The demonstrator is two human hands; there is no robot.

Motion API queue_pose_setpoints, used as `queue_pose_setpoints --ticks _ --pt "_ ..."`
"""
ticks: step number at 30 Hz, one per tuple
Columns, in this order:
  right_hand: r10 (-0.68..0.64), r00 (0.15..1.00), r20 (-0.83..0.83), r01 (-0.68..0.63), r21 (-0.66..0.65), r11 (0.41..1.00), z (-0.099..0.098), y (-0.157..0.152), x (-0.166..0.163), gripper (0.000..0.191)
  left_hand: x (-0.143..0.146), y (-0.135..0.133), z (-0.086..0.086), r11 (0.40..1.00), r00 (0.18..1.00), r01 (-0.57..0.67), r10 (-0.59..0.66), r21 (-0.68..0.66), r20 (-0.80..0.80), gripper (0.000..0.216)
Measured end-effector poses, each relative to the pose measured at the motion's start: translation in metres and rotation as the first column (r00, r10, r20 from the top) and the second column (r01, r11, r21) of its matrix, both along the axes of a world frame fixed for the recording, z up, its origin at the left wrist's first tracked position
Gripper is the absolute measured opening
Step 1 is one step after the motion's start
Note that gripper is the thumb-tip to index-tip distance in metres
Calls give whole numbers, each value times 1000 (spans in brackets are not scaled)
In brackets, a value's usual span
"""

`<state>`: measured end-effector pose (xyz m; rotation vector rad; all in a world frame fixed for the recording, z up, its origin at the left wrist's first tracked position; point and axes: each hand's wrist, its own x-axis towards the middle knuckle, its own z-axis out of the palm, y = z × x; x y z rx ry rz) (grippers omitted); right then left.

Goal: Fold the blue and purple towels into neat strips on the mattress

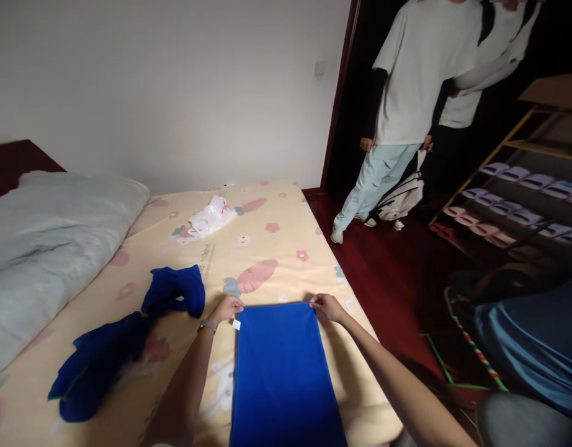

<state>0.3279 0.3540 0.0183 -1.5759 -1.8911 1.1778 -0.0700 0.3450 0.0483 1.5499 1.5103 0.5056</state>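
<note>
A bright blue cloth (pixel 281 372) lies folded flat as a long rectangle on the bed (pixel 267 248), running from the near edge toward the middle. My left hand (pixel 226 308) pinches its far left corner, where a small white tag shows. My right hand (pixel 327 307) pinches its far right corner. Both hands have their fingers closed on the cloth's far edge. A watch or band sits on my left wrist.
Two crumpled dark blue cloths (pixel 174 290) (pixel 95 366) lie left of my hands. A grey duvet (pixel 48 242) fills the bed's left side. A white plastic bag (pixel 211 216) lies further back. Two people (pixel 407 112) stand by the dark doorway; a shoe rack (pixel 523 205) stands right.
</note>
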Motion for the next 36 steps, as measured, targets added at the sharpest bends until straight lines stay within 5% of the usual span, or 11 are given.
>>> queue_pose_setpoints --ticks 6,10,13,18,22,25,32,36 --pt "-26 994 104 21 53 998 -18 43 -6 18 -13 43 -33 999 998 -11 12 33 -54 31" --pt "-74 975 208 57 86 995 -21 65 -12 17 -12 61 -33 994 992 -40 51 103 -112 23" --pt "-146 946 288 114 125 986 -18 58 -23 23 1 51 -28 972 976 -91 130 215 -177 20" --pt "-270 920 285 128 434 892 -21 -39 -73 48 59 -52 -46 851 905 -141 317 506 -282 43" --pt "-29 956 293 -97 407 908 -40 -157 -128 58 105 -163 -80 810 807 226 156 542 -570 59" --pt "89 955 283 -182 324 928 -54 -211 -144 65 112 -213 -94 797 726 378 60 471 -685 66" --pt "-30 933 359 -127 405 905 -75 -227 -78 66 68 -259 -102 826 660 291 192 483 -726 67" --pt "-148 876 460 -78 439 895 -86 -235 -28 66 43 -286 -104 763 642 214 361 610 -677 69"
